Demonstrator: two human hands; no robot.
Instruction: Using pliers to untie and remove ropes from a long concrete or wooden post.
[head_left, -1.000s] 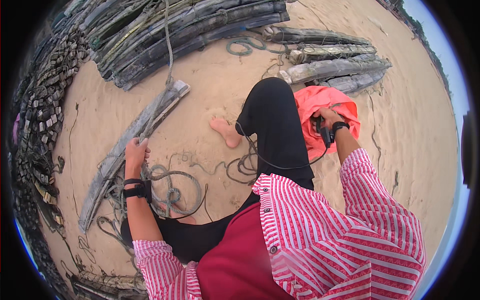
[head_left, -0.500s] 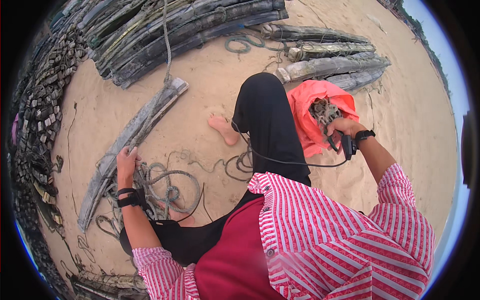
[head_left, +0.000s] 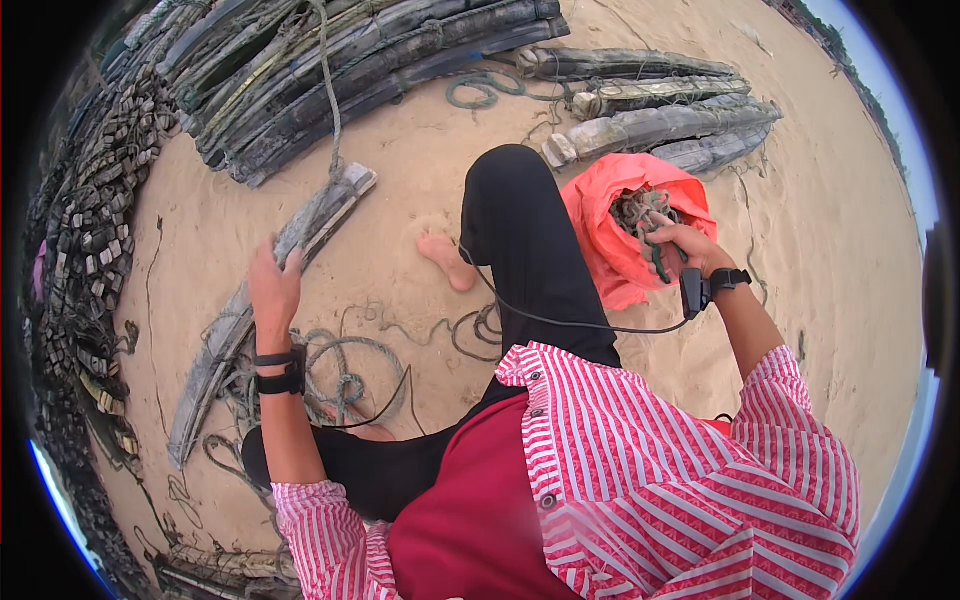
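A person sits on pale sand, seen from above, in a red-and-white striped shirt [head_left: 660, 480] over a dark red top, one black-trousered knee [head_left: 515, 210] raised and a bare foot [head_left: 447, 258] planted in the sand beside it. The left hand [head_left: 272, 288] is lifted with the fingers spread wide and grips nothing; it hovers just above a long, weathered grey wooden plank [head_left: 290, 270] that lies slantwise across the sand, and whether the fingertips touch the wood cannot be told. A black band [head_left: 278, 372] circles that wrist. Below the hand, a loose tangle of grey-green rope [head_left: 345, 370] coils on the sand beside the plank's lower part. The right hand [head_left: 680, 245] is curled around a strand of knotted grey-brown rope [head_left: 640, 212] that fills the open mouth of a crumpled orange-red plastic sack [head_left: 600, 250]; the sack sits on the sand just right of the raised knee. A black wrist strap with a small black box [head_left: 710, 285] sits on the right wrist, and a thin black cable runs from it across the knee. Beyond lie stacked dark grey poles [head_left: 380, 70] at upper left and a smaller row of pale grey logs [head_left: 660, 120] behind the sack. No label shows on the sack.
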